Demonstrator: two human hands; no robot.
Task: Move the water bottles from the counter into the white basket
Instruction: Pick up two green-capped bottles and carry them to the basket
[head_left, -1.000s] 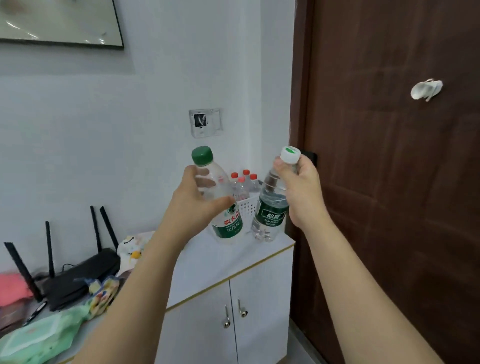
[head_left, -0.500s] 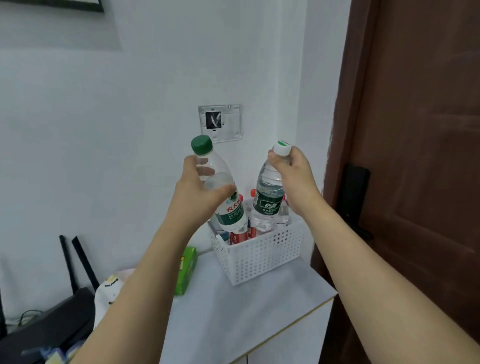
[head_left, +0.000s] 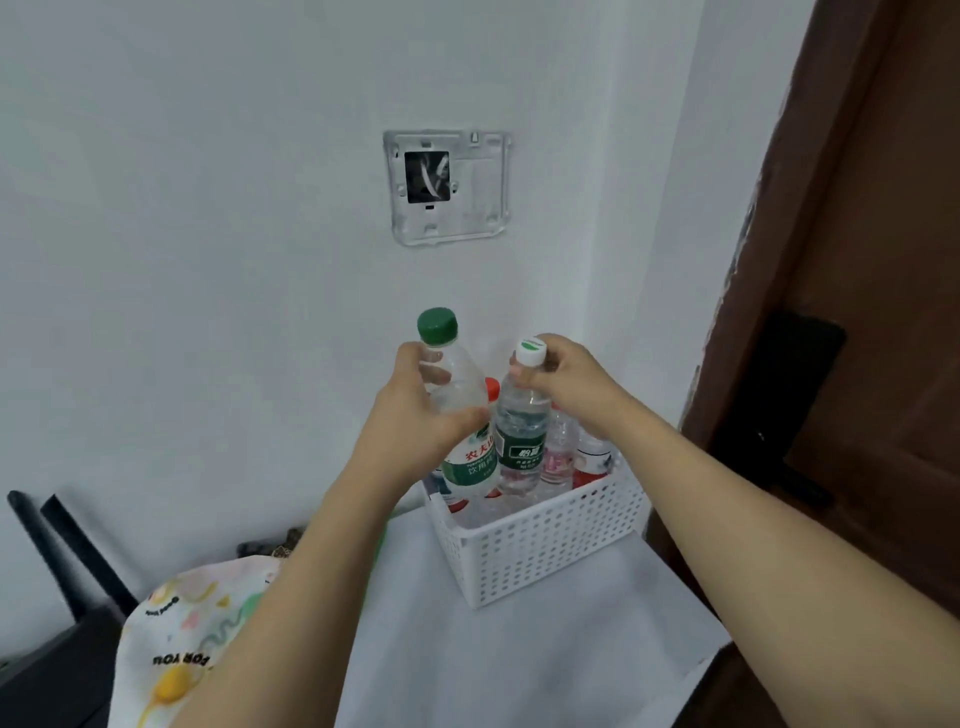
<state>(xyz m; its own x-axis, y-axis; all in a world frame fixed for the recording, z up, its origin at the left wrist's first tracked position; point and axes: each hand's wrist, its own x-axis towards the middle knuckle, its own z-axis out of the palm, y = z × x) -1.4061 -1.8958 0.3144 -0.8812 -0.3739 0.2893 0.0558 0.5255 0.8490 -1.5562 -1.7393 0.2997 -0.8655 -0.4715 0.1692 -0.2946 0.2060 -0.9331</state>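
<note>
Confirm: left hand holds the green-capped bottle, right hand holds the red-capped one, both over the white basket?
Not quite. The head view shows the right hand pinching a white-capped bottle, not red-capped. The left hand does hold the green-capped bottle, both over the white basket.

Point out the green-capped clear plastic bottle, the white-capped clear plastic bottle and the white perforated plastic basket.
Green-capped clear plastic bottle (head_left: 470, 465): head view, label.
White-capped clear plastic bottle (head_left: 521, 452): head view, dark label.
White perforated plastic basket (head_left: 545, 545): head view, front wall.

Soft, even indoor light, faint shadows, slight overall blur, wide-angle bending at edges.
</note>
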